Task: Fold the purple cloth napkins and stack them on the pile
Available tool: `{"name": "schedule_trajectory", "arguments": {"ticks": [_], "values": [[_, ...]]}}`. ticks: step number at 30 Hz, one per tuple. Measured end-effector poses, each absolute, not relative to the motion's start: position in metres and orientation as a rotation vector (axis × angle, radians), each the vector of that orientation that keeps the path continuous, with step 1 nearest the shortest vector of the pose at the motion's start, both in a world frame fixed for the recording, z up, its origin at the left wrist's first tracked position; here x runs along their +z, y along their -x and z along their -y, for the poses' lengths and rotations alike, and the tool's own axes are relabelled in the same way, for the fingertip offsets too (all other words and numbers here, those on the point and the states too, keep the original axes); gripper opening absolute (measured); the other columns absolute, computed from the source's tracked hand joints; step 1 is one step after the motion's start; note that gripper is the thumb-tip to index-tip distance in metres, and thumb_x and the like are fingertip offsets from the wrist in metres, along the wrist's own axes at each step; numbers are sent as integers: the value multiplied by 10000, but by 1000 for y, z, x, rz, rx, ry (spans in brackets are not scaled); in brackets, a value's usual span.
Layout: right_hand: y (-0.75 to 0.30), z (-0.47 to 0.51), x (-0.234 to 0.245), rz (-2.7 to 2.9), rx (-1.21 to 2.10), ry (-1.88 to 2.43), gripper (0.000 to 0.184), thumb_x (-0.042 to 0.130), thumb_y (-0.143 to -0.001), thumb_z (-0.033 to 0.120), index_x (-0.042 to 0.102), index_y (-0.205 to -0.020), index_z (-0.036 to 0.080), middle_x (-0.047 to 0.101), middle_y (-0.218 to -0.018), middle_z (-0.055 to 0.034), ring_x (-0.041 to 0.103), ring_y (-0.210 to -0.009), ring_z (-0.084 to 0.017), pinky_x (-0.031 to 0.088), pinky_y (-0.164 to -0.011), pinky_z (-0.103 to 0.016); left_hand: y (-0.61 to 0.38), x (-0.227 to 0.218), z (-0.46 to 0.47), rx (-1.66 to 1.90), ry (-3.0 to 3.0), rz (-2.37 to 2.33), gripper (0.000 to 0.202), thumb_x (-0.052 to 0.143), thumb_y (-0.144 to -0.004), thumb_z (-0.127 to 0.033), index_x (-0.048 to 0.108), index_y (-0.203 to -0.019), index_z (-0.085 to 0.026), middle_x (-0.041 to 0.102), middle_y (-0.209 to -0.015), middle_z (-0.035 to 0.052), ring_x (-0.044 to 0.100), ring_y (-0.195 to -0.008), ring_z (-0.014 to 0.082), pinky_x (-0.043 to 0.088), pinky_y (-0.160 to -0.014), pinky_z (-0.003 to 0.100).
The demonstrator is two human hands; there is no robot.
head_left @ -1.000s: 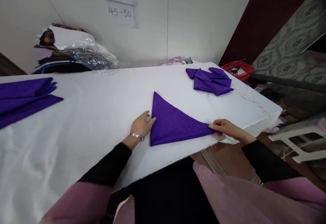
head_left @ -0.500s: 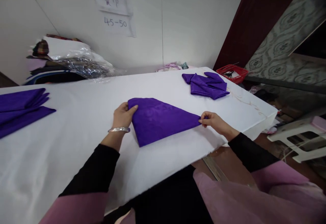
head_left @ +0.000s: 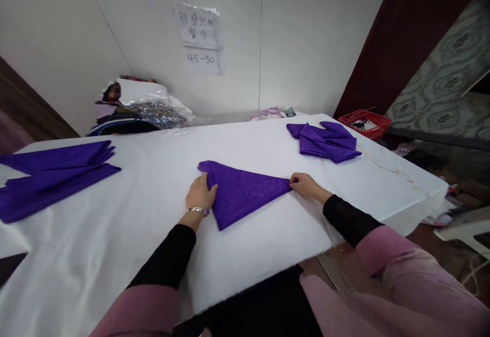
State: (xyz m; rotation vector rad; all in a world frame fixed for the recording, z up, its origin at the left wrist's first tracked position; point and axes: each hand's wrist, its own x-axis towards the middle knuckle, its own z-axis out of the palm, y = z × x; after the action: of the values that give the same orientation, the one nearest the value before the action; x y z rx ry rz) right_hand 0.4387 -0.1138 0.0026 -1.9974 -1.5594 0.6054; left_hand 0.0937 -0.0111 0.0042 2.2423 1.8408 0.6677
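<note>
A purple cloth napkin folded into a triangle lies on the white table in front of me. My left hand, with a silver bracelet at the wrist, rests on the napkin's left edge, fingers together and pressing down. My right hand pinches the napkin's right tip against the table.
A pile of folded purple napkins sits at the table's far right. A stack of flat purple cloths lies at the left. Plastic-wrapped bundles stand by the back wall, a red basket beyond the table's right end.
The napkin's top corner has been folded over to the left, and the triangle now lies flatter and narrower. Both hands moved with it; the view has shifted right.
</note>
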Motion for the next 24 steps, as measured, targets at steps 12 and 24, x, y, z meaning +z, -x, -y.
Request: {"name": "schedule_trajectory", "arguments": {"ticks": [12, 24], "values": [[-462, 116, -7, 1666, 612, 1970, 118, 516, -710, 229, 619, -748, 187, 619, -671, 8, 533, -611, -147, 388, -595, -260, -132, -11, 109, 285, -2853, -1016, 620, 324, -871, -605, 415, -1370, -249, 350, -1482, 83, 289, -1375, 267, 327, -1101, 483], [-412, 136, 5, 2054, 39, 1758, 351, 489, -853, 205, 596, -1183, 151, 521, -1317, -150, 406, -1268, -293, 318, -1040, -457, -139, -14, 111, 271, -2920, -931, 677, 381, -874, -578, 297, -1426, -195, 287, -1508, 124, 227, -1394, 298, 195, -1099, 598]]}}
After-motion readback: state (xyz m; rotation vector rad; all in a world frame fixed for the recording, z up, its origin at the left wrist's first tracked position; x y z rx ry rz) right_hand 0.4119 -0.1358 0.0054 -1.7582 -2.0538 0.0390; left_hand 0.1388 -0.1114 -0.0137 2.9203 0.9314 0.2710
